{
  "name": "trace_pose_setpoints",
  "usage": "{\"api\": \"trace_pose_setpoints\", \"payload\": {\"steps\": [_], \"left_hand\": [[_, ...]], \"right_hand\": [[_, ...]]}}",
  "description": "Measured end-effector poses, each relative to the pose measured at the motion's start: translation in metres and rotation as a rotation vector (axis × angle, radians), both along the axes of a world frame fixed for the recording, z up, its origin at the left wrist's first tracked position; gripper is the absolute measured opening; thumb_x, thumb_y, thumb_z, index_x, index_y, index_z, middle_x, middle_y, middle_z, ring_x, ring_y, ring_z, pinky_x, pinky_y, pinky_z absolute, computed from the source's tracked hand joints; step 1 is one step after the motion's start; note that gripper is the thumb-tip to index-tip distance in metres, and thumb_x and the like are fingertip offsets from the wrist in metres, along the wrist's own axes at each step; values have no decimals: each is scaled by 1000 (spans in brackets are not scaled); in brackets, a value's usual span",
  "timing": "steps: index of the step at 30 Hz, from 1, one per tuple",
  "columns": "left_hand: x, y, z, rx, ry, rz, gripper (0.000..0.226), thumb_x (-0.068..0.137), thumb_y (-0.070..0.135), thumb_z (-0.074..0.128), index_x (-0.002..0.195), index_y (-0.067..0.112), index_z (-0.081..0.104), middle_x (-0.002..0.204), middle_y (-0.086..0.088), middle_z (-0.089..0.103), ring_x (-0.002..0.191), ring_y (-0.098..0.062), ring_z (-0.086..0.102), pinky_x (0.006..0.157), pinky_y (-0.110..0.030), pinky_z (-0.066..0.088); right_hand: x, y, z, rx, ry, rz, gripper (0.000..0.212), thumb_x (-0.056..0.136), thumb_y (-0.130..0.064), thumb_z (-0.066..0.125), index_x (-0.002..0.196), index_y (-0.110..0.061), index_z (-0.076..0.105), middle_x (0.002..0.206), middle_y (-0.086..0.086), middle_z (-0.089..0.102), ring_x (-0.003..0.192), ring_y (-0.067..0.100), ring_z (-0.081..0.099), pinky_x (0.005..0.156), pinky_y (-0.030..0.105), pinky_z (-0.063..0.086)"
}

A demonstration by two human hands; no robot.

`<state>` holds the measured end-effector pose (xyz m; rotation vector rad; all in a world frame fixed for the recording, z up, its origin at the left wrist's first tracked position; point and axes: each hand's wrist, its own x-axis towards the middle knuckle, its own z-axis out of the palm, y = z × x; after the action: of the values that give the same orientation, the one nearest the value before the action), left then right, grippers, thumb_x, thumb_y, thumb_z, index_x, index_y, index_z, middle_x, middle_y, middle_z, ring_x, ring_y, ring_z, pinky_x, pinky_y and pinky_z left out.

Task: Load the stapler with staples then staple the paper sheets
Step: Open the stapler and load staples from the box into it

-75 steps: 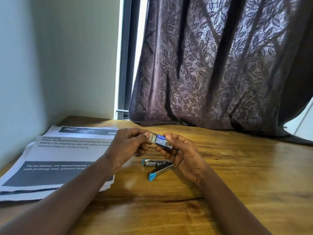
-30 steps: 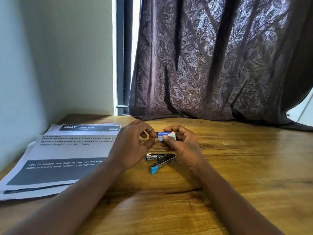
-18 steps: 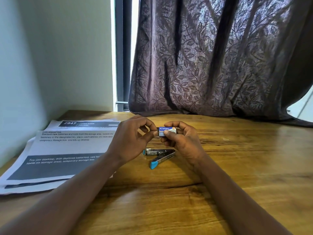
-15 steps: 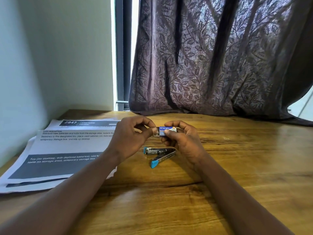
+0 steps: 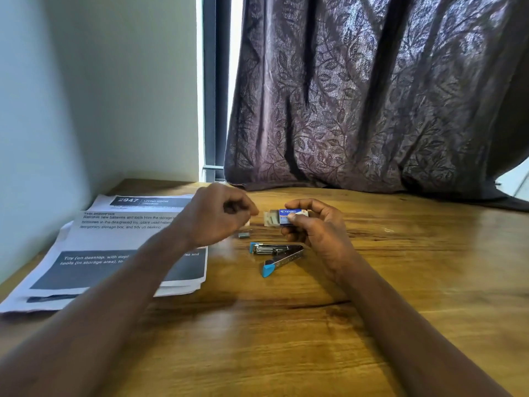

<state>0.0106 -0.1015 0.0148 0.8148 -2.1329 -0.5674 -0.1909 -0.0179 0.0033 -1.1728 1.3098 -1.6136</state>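
Single head view, wide-angle, looking forward and down, close over wooden table [image 5: 286,325].

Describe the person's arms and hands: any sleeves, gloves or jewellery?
Both arms are bare up to the frame edge, with no sleeves in view. The left hand and right hand show no gloves, watch, rings or bracelets. The left hand is motion-blurred, so fine detail there is uncertain.

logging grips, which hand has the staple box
The right hand, pinching the blue staple box with its tray slid out; the left hand is clear of it.

Left hand [image 5: 217,216] and right hand [image 5: 315,224] hover, fingers curled.
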Motion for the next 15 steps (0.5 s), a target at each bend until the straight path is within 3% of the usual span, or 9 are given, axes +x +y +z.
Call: {"api": "trace_pose_setpoints", "payload": {"steps": [2,4,8,15], "left_hand": [[9,-1,5,44,-258,-39,21,84,11,80,88,31,79,72,20,75,65,2,68,59,-10,48],[14,-1,4,118,-386,-37,19,84,13,82,86,32,77,72,19,75,65,2,70,57,-9,48],[16,-2,3,174,-366,-38,16,86,15,81,82,30,77,69,14,76,58,2,68,56,-10,49],[21,-4,0,166,-387,4,13,84,25,84,82,38,80,82,17,76,78,-1,66,69,-16,45]], "right_hand": [[0,0,0,-5,17,-24,18,92,4,64,99,-11,72,91,20,75,68,20,69,62,27,59],[-1,1,0,3,31,-34,18,92,4,63,100,-11,72,94,21,75,70,21,69,64,28,59],[0,3,1,6,3,-44,19,93,5,63,101,-10,71,95,22,74,68,20,69,59,26,58],[1,5,2,6,-10,-45,19,92,6,63,99,-10,71,91,20,74,66,20,68,58,25,58]]}}
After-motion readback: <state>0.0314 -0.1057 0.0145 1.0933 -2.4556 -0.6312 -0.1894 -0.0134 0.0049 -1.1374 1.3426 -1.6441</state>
